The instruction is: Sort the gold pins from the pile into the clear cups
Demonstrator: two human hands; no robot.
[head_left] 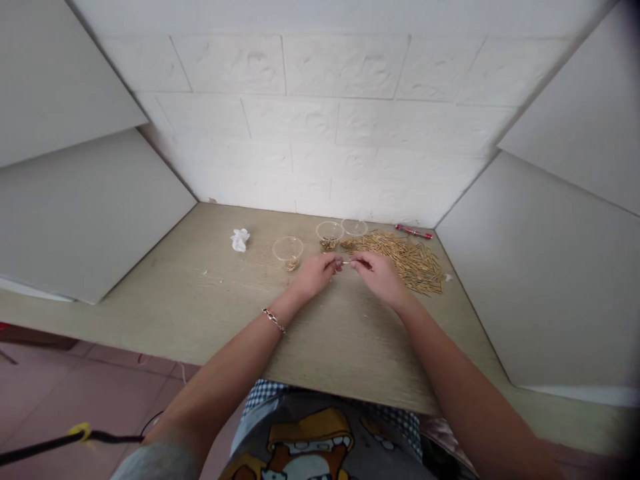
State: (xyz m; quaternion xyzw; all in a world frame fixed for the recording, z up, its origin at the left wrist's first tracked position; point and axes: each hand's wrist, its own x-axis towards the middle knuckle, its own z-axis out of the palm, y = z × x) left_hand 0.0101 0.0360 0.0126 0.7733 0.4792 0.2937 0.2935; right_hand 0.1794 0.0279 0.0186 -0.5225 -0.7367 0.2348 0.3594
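Over the middle of the table, my left hand (320, 273) and my right hand (377, 273) face each other, fingertips pinched. A small, thin golden piece (346, 263) spans the short gap between them, held at both ends. Just right of and beyond my right hand lies a wide pile of thin golden sticks (413, 263). Beyond my hands stand clear round containers: one at the left (288, 249), one in the middle (330, 231) and one at the right (355, 227), with small golden pieces in or by them.
A crumpled white tissue (240, 240) lies on the table (180, 287) at the left. Near the back right corner is a red wrapped stick or tube (413, 231). Grey panels flank the table on both sides, and a white brick-patterned wall (310, 127) rises behind.
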